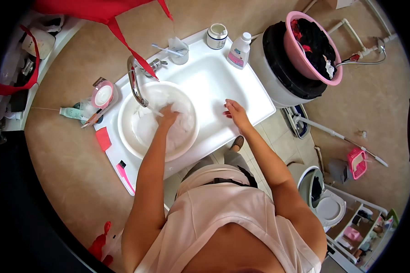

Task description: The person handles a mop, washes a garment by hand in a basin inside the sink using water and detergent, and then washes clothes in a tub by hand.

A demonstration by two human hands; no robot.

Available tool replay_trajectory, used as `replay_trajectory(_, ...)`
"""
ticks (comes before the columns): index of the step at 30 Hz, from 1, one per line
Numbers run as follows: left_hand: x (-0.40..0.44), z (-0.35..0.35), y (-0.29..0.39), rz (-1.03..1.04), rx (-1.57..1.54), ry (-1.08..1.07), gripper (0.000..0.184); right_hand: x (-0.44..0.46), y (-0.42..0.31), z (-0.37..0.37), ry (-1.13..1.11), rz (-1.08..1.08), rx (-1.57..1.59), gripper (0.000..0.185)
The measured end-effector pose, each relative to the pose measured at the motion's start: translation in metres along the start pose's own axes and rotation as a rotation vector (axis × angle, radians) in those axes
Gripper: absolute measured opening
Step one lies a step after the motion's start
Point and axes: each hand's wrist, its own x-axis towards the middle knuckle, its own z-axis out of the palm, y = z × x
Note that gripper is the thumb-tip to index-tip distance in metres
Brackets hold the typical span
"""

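"Going left to right, what could go wrong?"

"The pink brush point(125, 178) lies at the left edge of the sink point(209, 73); a stray elbow might knock it off. The white basin point(123, 120) stands in the sink's left part, full of suds point(184, 123). The faucet point(134, 84) above seems to be running, so left on, it could make the basin overflow. Far right, the pink tub point(296, 55) overhangs the black lid point(278, 59); a jolt could tip it."

"And the hands?"

"The left hand point(168, 117) is down in the suds. Its fingertips are hidden, so I can't tell whether they grip anything. The right hand point(234, 111) hangs over the sink's near right side, fingers loosely curled, apparently holding nothing."
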Motion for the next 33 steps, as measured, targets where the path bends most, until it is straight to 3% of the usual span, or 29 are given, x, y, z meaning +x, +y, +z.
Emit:
replay_trajectory(1, -0.009, -0.009, 0.010, -0.032, 0.057, 0.015, 0.062, 0.008, -0.004, -0.007, 0.035, -0.033, -0.059, 0.049)
replay_trajectory(4, -0.010, 0.002, -0.005, 0.094, -0.026, 0.146, 0.055, 0.035, -0.026, -0.031, 0.372, -0.420, -0.475, 0.056)
replay_trajectory(7, -0.032, -0.002, 0.010, 0.138, 0.031, 0.226, 0.047, 0.067, -0.050, -0.049, 0.578, -0.491, -0.525, 0.071)
replay_trajectory(10, -0.038, 0.014, 0.013, 0.175, -0.028, 0.295, 0.046, 0.104, -0.073, -0.062, 0.572, -0.424, -0.521, 0.080)
replay_trajectory(11, -0.045, 0.017, 0.016, 0.172, -0.023, 0.334, 0.047, 0.124, -0.069, -0.067, 0.628, -0.492, -0.622, 0.086)
replay_trajectory(14, -0.062, 0.025, 0.018, 0.164, -0.097, 0.390, 0.048, 0.155, -0.078, -0.077, 0.505, -0.607, -0.678, 0.078)
replay_trajectory(17, -0.080, 0.023, 0.018, 0.140, -0.132, 0.393, 0.045, 0.189, -0.066, -0.084, 0.329, -0.402, -0.559, 0.065)
replay_trajectory(23, -0.087, 0.028, 0.001, 0.118, -0.139, 0.379, 0.039, 0.152, -0.079, -0.060, 0.400, -0.649, -0.791, 0.054)
replay_trajectory(27, -0.089, 0.027, 0.003, 0.130, -0.180, 0.406, 0.037, 0.141, -0.077, -0.021, 0.318, -0.679, -0.746, 0.052)
replay_trajectory(33, -0.090, 0.017, 0.019, 0.192, -0.176, 0.483, 0.034, 0.164, -0.096, 0.044, 0.375, -0.669, -0.734, 0.050)
